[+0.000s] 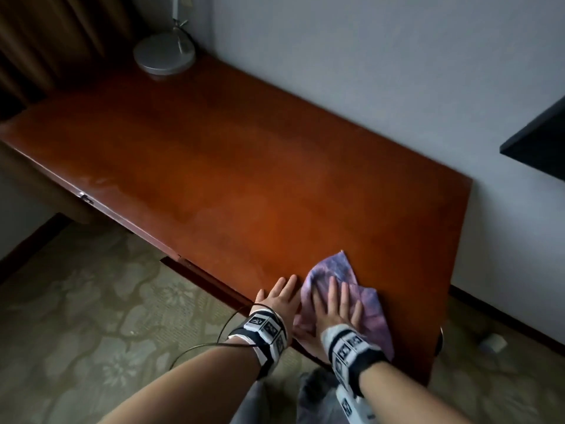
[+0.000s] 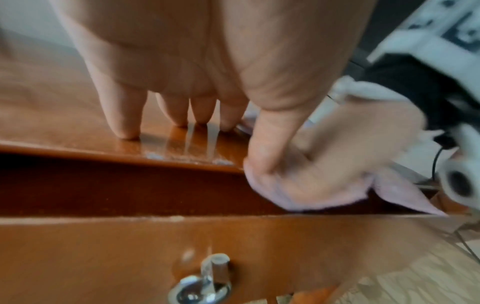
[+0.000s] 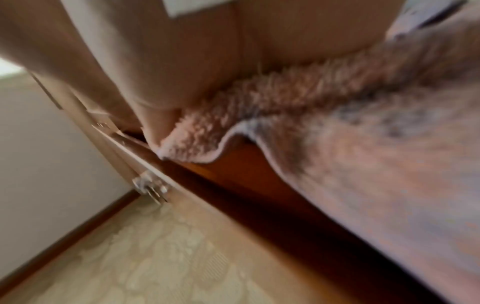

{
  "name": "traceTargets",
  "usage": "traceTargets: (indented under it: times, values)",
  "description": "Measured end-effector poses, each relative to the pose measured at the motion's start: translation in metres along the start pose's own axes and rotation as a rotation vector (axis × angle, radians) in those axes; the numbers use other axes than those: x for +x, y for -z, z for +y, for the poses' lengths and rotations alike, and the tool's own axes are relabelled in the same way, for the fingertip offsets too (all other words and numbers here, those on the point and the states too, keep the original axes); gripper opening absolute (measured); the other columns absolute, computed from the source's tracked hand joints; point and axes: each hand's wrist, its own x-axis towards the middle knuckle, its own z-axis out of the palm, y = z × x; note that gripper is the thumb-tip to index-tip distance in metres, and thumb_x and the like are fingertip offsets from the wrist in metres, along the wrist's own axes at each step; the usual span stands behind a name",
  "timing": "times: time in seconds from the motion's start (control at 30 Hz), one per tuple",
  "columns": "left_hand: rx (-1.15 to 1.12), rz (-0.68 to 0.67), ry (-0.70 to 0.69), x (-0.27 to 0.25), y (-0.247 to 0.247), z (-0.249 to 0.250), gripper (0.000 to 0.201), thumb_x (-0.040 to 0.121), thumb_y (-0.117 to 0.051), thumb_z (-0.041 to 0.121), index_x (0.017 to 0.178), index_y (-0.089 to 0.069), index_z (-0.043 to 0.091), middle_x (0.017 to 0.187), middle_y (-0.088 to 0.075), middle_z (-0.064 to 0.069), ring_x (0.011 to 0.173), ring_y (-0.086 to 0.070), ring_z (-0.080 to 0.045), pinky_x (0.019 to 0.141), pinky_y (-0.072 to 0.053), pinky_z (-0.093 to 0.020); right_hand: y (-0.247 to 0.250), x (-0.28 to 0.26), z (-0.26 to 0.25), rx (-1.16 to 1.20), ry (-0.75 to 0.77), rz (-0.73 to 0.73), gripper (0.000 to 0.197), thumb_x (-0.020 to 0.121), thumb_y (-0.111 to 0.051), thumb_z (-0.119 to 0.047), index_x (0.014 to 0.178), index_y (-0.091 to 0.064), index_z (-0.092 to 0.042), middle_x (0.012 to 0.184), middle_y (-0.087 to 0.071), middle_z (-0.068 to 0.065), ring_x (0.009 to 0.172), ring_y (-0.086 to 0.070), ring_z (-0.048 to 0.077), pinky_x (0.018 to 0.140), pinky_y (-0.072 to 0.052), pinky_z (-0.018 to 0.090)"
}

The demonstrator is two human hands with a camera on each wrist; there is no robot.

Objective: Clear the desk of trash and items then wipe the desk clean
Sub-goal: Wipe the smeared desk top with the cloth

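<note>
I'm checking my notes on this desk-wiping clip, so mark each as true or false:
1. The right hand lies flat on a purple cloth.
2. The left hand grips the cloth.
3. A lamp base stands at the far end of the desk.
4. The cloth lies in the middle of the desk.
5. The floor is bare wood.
1. True: the right hand presses flat on the purple cloth.
2. False: the left hand rests open on the desk, beside the cloth.
3. True: the lamp base stands at the far end.
4. False: the cloth lies at the near end, by the front edge.
5. False: the floor is patterned carpet.
</note>
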Motion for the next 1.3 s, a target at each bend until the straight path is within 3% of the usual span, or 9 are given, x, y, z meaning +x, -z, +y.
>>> traceTargets:
  times: [0.1, 0.17, 0.33, 0.47, 0.63, 0.8, 1.0, 1.13, 1.3]
  values:
    - [-0.041, 0.084, 0.012, -0.002, 0.005, -0.012, 0.08, 0.087, -0.055, 0.029, 0.152, -0.009, 0.025, 0.159, 0.013, 0.004, 0.147, 0.005, -0.022, 0.115, -0.017, -0.049, -0.01, -0.022, 0.026, 0.008, 0.031, 0.055, 0.102, 0.058, -0.039, -0.082, 0.143, -0.029, -0.029, 0.161, -0.004, 0.01, 0.148, -0.008, 0.032, 0.1, -0.027, 0.064]
    - [-0.062, 0.145, 0.067, -0.01, 0.004, -0.03, 0.077, 0.087, -0.054, 0.027, 0.151, -0.011, 0.023, 0.159, 0.012, -0.001, 0.147, 0.005, -0.026, 0.116, -0.016, -0.048, -0.005, -0.017, 0.016, 0.047, -0.103, -0.028, 0.113, 0.044, -0.041, -0.087, 0.138, -0.041, -0.025, 0.158, -0.018, 0.015, 0.142, -0.024, 0.039, 0.097, -0.027, 0.065]
    - [-0.08, 0.181, 0.178, -0.042, 0.001, -0.097, 0.071, 0.091, -0.048, 0.031, 0.151, -0.011, 0.027, 0.159, 0.011, 0.002, 0.147, 0.002, -0.028, 0.117, -0.016, -0.048, 0.026, 0.036, -0.069, 0.064, -0.287, 0.044, 0.125, 0.049, -0.016, -0.094, 0.151, -0.026, -0.021, 0.156, -0.013, 0.028, 0.14, -0.012, 0.053, 0.102, -0.015, 0.071]
    - [-0.062, 0.084, 0.115, -0.052, 0.0, -0.127, 0.075, 0.09, -0.046, 0.027, 0.152, -0.004, 0.033, 0.158, 0.018, 0.012, 0.148, 0.008, -0.02, 0.117, -0.015, -0.048, 0.013, 0.047, -0.114, 0.057, -0.151, 0.024, 0.1, 0.062, -0.03, -0.083, 0.137, -0.048, -0.018, 0.144, -0.039, 0.03, 0.13, -0.035, 0.054, 0.097, -0.024, 0.071]
    - [-0.118, 0.05, 0.11, -0.047, -0.001, -0.126, 0.082, 0.086, -0.051, 0.024, 0.152, -0.003, 0.032, 0.157, 0.021, 0.011, 0.147, 0.011, -0.021, 0.117, -0.018, -0.048, -0.003, 0.016, -0.08, -0.088, 0.062, 0.067, 0.098, 0.063, -0.036, -0.075, 0.149, -0.015, -0.033, 0.16, -0.009, 0.012, 0.147, -0.008, 0.034, 0.102, -0.026, 0.063]
    - [-0.125, 0.061, 0.085, -0.048, -0.006, -0.134, 0.086, 0.083, -0.051, 0.019, 0.151, 0.0, 0.033, 0.156, 0.023, 0.013, 0.146, 0.015, -0.018, 0.116, -0.017, -0.052, 0.01, 0.059, -0.119, 0.093, -0.149, 0.048, 0.099, 0.059, -0.033, -0.079, 0.136, -0.048, -0.019, 0.14, -0.043, 0.03, 0.126, -0.04, 0.055, 0.09, -0.031, 0.074]
    - [-0.163, 0.099, 0.135, -0.05, 0.003, -0.142, 0.083, 0.088, -0.051, 0.031, 0.153, -0.003, 0.014, 0.159, 0.013, 0.004, 0.147, 0.008, -0.023, 0.117, -0.016, -0.047, 0.015, 0.084, -0.162, 0.046, -0.102, 0.055, 0.094, 0.064, -0.031, -0.076, 0.133, -0.057, -0.017, 0.142, -0.041, 0.03, 0.129, -0.035, 0.055, 0.092, -0.028, 0.075]
    - [-0.142, 0.179, 0.259, -0.05, 0.013, -0.173, 0.084, 0.09, -0.05, 0.033, 0.152, 0.002, 0.01, 0.158, 0.019, -0.005, 0.147, 0.01, -0.026, 0.118, -0.018, -0.044, -0.004, 0.047, -0.157, -0.021, 0.08, 0.005, 0.084, 0.067, -0.034, -0.068, 0.139, -0.036, -0.024, 0.15, -0.03, 0.022, 0.135, -0.029, 0.046, 0.101, -0.021, 0.069]
    - [-0.169, 0.165, 0.266, -0.052, 0.03, -0.208, 0.078, 0.091, -0.047, 0.029, 0.153, -0.001, 0.013, 0.159, 0.012, 0.002, 0.147, 0.006, -0.026, 0.117, -0.02, -0.043, 0.006, 0.083, -0.206, 0.057, -0.007, 0.053, 0.083, 0.067, -0.038, -0.067, 0.135, -0.055, -0.021, 0.15, -0.032, 0.024, 0.136, -0.026, 0.047, 0.099, -0.017, 0.07]
